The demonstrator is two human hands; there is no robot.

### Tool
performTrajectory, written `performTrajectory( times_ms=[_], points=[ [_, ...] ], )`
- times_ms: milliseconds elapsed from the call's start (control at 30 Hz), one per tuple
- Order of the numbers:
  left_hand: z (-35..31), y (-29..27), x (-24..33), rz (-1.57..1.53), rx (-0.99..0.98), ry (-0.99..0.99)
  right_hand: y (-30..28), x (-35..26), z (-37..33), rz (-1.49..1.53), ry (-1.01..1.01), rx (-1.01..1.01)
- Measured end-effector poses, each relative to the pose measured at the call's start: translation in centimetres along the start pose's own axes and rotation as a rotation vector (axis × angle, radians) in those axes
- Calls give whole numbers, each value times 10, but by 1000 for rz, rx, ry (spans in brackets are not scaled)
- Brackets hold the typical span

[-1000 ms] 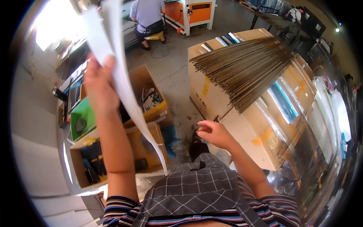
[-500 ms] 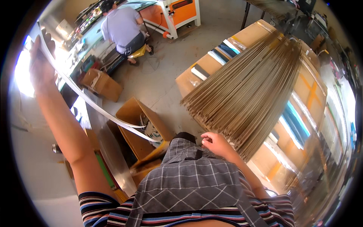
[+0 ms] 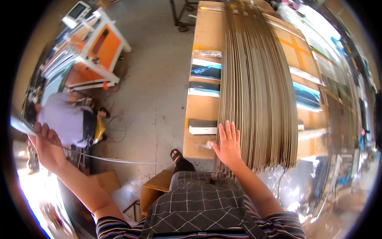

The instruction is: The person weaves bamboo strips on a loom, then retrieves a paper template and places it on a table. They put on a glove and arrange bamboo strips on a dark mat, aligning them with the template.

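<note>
My left hand (image 3: 49, 149) is raised at the far left, its fingers closed on a long thin white strip (image 3: 115, 160). One end of this strip reaches over the floor toward the middle; near the hand it is partly smeared by brightness and motion. My right hand (image 3: 229, 146) lies with fingers spread on the near left edge of a wide bundle of long thin grey-brown strips (image 3: 258, 91). These lie side by side, their near ends jutting past the cardboard-covered table (image 3: 199, 149).
Flat dark-and-white packs (image 3: 203, 88) lie under the bundle. A cardboard box (image 3: 153, 191) stands by my legs. Ahead on the left, a person (image 3: 65, 119) sits near an orange and white machine (image 3: 103, 47). A wheeled stand (image 3: 182, 18) is at the far end.
The view has turned rightward. My right hand has gone from beside my apron onto the bundle and spread its fingers. My left hand still holds the white strip, now away from the open box.
</note>
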State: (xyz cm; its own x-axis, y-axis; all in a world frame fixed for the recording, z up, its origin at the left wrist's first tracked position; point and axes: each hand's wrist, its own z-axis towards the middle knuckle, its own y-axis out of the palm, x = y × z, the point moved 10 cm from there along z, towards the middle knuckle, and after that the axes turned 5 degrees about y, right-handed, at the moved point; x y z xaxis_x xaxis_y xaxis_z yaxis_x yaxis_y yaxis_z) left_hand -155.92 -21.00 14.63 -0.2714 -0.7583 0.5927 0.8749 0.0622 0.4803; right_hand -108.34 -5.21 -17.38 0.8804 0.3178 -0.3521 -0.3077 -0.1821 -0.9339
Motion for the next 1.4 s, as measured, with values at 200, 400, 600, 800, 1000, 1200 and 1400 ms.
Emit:
performTrajectory(
  times_ms=[200, 400, 600, 800, 1000, 1200, 1400],
  points=[
    [12, -103, -62, 368, 239, -31, 22, 2, 4, -230, 173, -1],
    [65, -99, -109, 337, 342, -10, 25, -6, 7, -238, 202, -6],
    [135, -115, -159, 177, 126, -35, 23, -9, 16, -217, 297, -34],
    [233, -129, -243, 46, 1, -171, -6, -31, 46, 47, 665, 665],
    [377, -134, -334, 129, -284, -275, -15, -146, 315, 483, 341, 568],
    [487, -181, -401, 137, -362, -409, -76, -371, 610, 773, -254, 37],
    [596, -244, -481, 130, -416, -419, -93, -523, 817, 522, -578, -338]
  ],
)
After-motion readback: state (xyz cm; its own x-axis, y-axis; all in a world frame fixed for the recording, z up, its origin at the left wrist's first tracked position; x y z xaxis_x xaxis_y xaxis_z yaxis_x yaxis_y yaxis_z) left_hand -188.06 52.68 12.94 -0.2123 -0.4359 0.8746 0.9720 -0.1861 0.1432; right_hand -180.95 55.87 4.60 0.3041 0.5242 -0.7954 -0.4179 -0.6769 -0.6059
